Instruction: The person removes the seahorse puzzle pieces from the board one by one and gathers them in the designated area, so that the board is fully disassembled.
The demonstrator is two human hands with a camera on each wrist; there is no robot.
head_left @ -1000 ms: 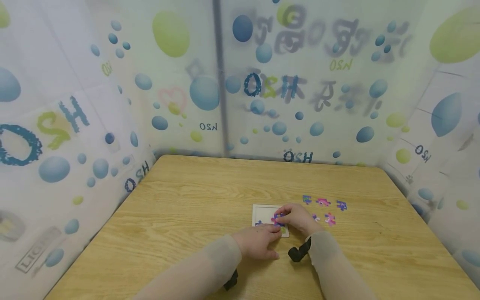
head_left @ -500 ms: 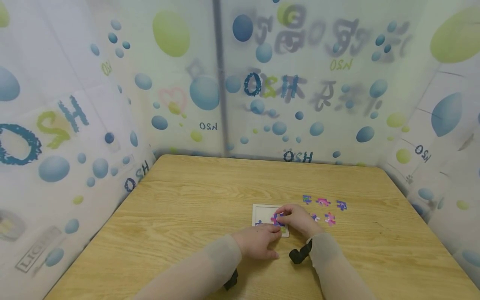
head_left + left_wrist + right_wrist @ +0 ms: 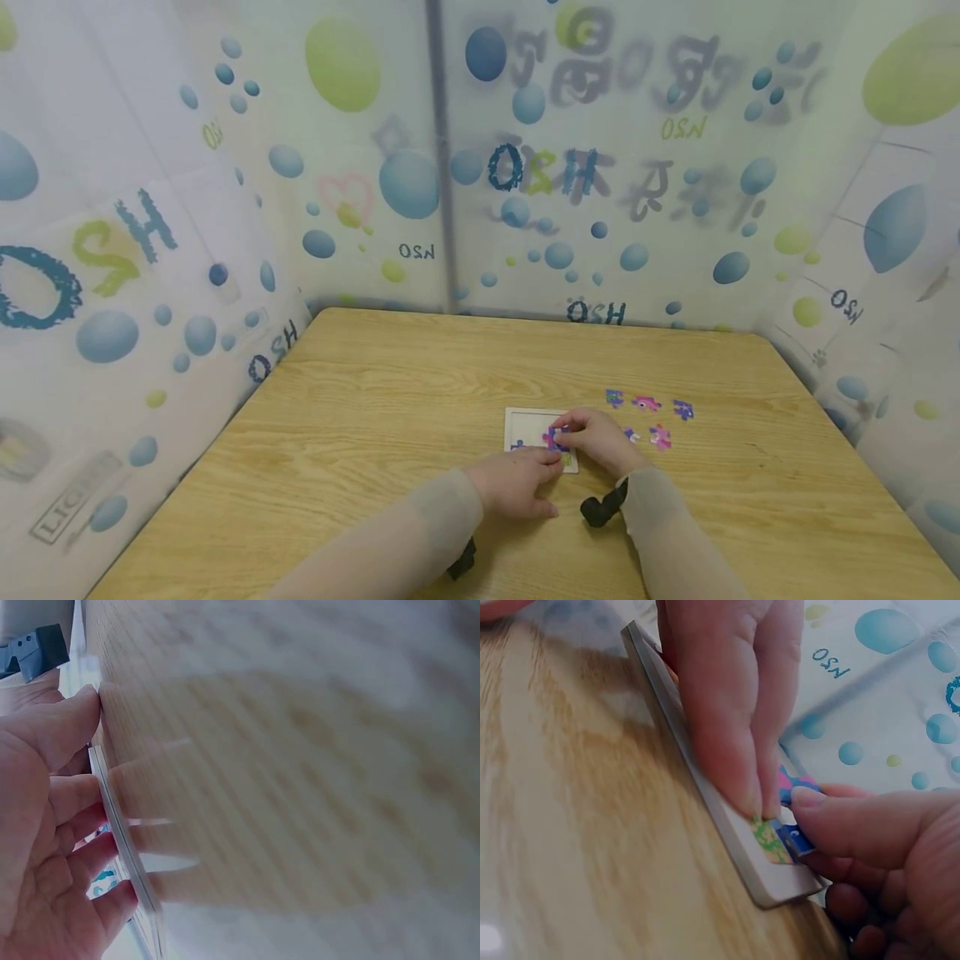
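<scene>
We see the left hand, fingers extended on the thick-edged tray, a purple-pink jigsaw piece pinched at the tray's right side by the right hand, knobbed loose pieces farther right, head view only.

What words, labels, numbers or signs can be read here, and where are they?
"O2H", large, on left wall and back wall; middle sign may be S.
"OSN", apparently, small, back wall.
"LIG", boxed, left wall; later letters blurred.
Large grey characters, back wall: too blurred to read.
White mark on a blue puzzle piece: too small.
</scene>
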